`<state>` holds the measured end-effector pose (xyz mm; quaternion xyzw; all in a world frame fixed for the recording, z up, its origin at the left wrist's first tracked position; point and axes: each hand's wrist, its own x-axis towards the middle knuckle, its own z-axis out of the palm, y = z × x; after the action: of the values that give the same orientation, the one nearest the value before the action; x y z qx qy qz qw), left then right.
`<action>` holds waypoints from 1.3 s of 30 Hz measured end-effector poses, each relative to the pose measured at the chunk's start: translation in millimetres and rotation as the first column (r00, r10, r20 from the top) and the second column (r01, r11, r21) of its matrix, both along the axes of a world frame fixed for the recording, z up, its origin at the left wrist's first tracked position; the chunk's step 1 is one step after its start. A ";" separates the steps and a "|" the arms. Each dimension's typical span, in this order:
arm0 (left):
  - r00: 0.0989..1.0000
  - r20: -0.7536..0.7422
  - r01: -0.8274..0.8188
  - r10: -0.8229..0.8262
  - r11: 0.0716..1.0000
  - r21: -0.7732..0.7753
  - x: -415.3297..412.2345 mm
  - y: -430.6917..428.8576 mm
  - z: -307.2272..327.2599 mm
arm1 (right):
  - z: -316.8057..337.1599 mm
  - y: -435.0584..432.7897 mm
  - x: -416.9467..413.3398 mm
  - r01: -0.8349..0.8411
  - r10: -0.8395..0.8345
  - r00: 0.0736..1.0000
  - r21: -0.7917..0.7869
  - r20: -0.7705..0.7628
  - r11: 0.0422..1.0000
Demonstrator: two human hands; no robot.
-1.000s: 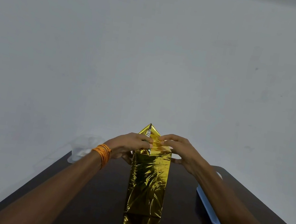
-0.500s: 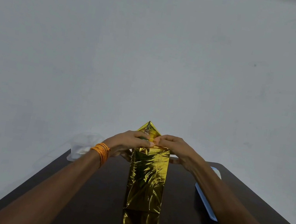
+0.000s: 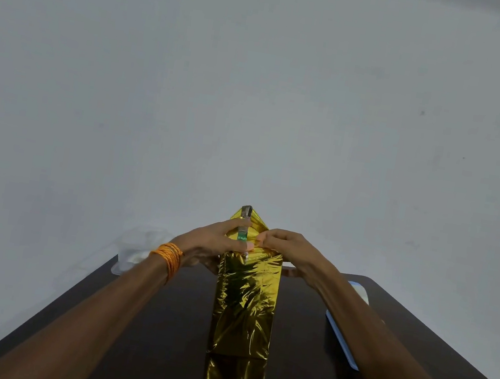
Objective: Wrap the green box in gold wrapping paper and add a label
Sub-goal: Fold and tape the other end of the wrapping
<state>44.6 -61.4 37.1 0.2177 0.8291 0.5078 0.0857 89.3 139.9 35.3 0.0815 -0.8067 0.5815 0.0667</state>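
Desk [image 3: 153, 338]: dark and glossy, carries everything; runs away from the person toward a pale wall.
Green box [image 3: 241, 238]: stands on end mid-desk, long axis vertical, between the two forearms. Only a green sliver shows at the top.
Gold wrapping paper [image 3: 245, 306]: covers the near face and both sides, creased, and is mirrored in the desk below.
Left hand [image 3: 211, 242]: grips the box top from the left, thumb across the front upper edge.
Right hand [image 3: 291, 248]: fingers curled over the top fold, thumb against the right side, holding the paper down.
Blue tray [image 3: 342, 335]: flat, on the right, apart from the box.
Clear plastic [image 3: 135, 246]: far left desk edge, contents unclear.
Top flap [image 3: 255, 219]: gold triangle standing above both hands, not yet folded down.
Key relation: the flap rises just beyond the fingertips, both hands equally near; judged next, it folds toward the person.
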 end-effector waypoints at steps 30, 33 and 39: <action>0.997 0.047 0.064 -0.064 0.998 -0.005 7.0 -1.7 5.5 | -71.6 159.1 49.0 0.694 -0.721 0.693 0.282 -0.009 0.663; 0.997 0.042 0.058 -0.057 0.998 -0.012 8.7 -1.3 6.7 | -81.4 160.6 54.7 0.641 -0.676 0.712 0.220 0.187 0.736; 0.999 0.035 0.036 -0.036 0.999 -0.013 9.8 0.0 5.8 | -82.7 156.6 55.1 0.611 -0.574 0.744 0.001 0.342 0.792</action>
<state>54.4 -61.3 42.9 0.2231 0.8268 0.5044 0.1106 144.4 296.4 -47.5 -0.2800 -0.7565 0.5791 0.1185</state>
